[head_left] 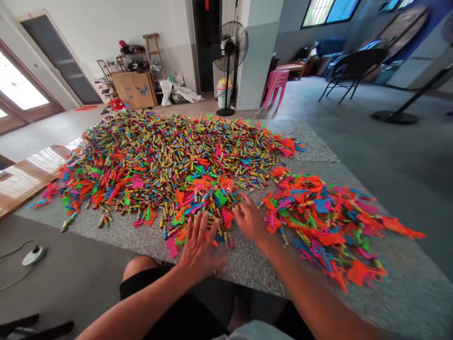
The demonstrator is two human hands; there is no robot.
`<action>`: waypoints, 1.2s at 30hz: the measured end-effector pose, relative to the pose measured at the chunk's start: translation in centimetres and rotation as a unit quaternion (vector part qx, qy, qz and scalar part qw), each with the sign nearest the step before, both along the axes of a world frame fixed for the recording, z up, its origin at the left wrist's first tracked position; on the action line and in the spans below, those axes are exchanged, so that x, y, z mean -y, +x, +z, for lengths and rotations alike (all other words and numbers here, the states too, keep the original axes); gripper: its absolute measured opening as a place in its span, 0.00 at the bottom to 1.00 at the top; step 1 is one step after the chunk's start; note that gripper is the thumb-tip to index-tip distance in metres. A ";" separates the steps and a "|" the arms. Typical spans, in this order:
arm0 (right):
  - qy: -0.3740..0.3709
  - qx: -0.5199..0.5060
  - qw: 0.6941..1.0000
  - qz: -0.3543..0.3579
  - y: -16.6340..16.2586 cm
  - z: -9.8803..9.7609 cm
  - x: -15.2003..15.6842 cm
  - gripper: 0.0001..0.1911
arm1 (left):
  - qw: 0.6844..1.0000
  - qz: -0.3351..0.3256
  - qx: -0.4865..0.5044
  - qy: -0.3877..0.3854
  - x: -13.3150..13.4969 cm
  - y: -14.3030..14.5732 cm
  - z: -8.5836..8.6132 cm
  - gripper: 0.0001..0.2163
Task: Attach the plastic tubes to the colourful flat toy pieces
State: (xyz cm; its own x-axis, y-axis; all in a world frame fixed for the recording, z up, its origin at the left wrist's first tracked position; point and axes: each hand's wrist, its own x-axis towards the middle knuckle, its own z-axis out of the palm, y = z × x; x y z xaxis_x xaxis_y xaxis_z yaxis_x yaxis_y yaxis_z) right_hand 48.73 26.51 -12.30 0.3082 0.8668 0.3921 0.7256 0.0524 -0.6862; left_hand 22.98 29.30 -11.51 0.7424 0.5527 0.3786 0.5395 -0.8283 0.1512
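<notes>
A wide heap of small multicoloured tubes [170, 146] covers much of the speckled stone table [123, 238]. Flat bright plastic pieces [221, 197] in orange, green, pink and blue lie mixed in at its near side. My left hand [198, 248], palm down with fingers spread, is at the near edge of the heap, over some of these pieces. To its right my right hand [250, 219] reaches in beside the heap, fingers apart and somewhat blurred; I see nothing held in it. A second pile of plastic pieces and tubes [322, 212] spreads right of my right forearm.
A standing fan [230, 47] rises behind the table. Pink stools [276, 85] and a black chair [354, 68] stand further back on the right. At the left is a glossy wooden surface [31, 172]. A white round object with a cord [33, 255] lies on the floor.
</notes>
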 end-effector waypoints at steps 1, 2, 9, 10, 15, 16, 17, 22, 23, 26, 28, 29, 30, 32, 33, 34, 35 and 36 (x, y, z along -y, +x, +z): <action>0.006 0.004 1.000 -0.020 -0.7 -0.8 1.5 0.12 | 0.999 -0.022 -0.027 0.004 1.1 -1.0 -0.8 0.56; 0.007 0.007 0.999 -0.031 -1.5 -1.7 2.8 0.12 | 0.998 -0.040 -0.049 0.007 1.9 -1.9 -1.6 0.56; -0.012 0.036 0.995 -0.097 -6.6 -6.1 3.3 0.24 | 0.998 -0.050 -0.037 0.033 -2.1 -2.3 -2.9 0.46; -0.015 0.034 0.993 -0.109 -7.1 -6.2 2.3 0.25 | 0.998 -0.036 -0.030 0.034 -3.3 -1.8 -2.6 0.45; -0.018 -0.023 0.989 -0.145 -9.2 -5.9 -2.9 0.25 | 0.999 -0.003 -0.027 0.022 -7.9 -0.1 -2.0 0.44; -0.018 -0.038 0.988 -0.150 -9.6 -5.8 -3.8 0.25 | 0.999 0.003 -0.026 0.022 -8.6 0.0 -2.1 0.43; -0.018 -0.052 0.986 -0.155 -10.0 -5.6 -4.7 0.25 | 0.999 0.009 -0.025 0.023 -9.4 0.0 -2.2 0.43; -0.012 -0.106 0.980 -0.171 -12.9 -5.0 -9.7 0.27 | 0.999 0.029 -0.015 0.031 -13.7 -1.0 -2.4 0.38; -0.009 -0.112 0.978 -0.174 -13.5 -4.8 -10.7 0.25 | 0.999 0.034 -0.009 0.030 -14.5 -1.3 -2.3 0.37; -0.029 -0.118 0.977 -0.174 -14.4 -3.9 -12.9 0.20 | 0.998 0.053 0.012 0.022 -16.4 -1.9 -1.6 0.35; -0.052 -0.118 0.978 -0.164 -14.1 -3.2 -13.1 0.19 | 0.998 0.055 0.016 0.016 -16.8 -2.0 -0.9 0.34; -0.058 -0.118 0.979 -0.154 -13.6 -2.8 -12.9 0.18 | 0.998 0.052 0.015 0.013 -16.7 -1.9 -0.5 0.34; -0.057 -0.116 0.982 -0.140 -13.0 -2.5 -12.3 0.17 | 0.999 0.046 0.010 0.013 -16.4 -1.8 0.0 0.34; -0.040 -0.104 0.988 -0.106 -11.0 -1.9 -10.3 0.14 | 0.999 0.036 0.005 0.018 -15.0 -1.6 0.7 0.35; -0.029 -0.092 0.991 -0.091 -9.7 -1.8 -9.1 0.12 | 0.999 0.036 0.007 0.023 -13.9 -1.5 1.0 0.35; -0.018 -0.077 0.993 -0.084 -8.3 -1.7 -7.7 0.12 | 0.999 0.035 0.012 0.028 -12.6 -1.4 1.1 0.35; -0.007 -0.060 0.994 -0.088 -6.8 -1.7 -6.4 0.12 | 0.999 0.031 0.015 0.030 -11.1 -1.2 1.1 0.34; 0.002 -0.041 0.994 -0.101 -5.2 -1.8 -5.1 0.13 | 0.999 0.018 0.015 0.030 -9.4 -1.0 1.0 0.34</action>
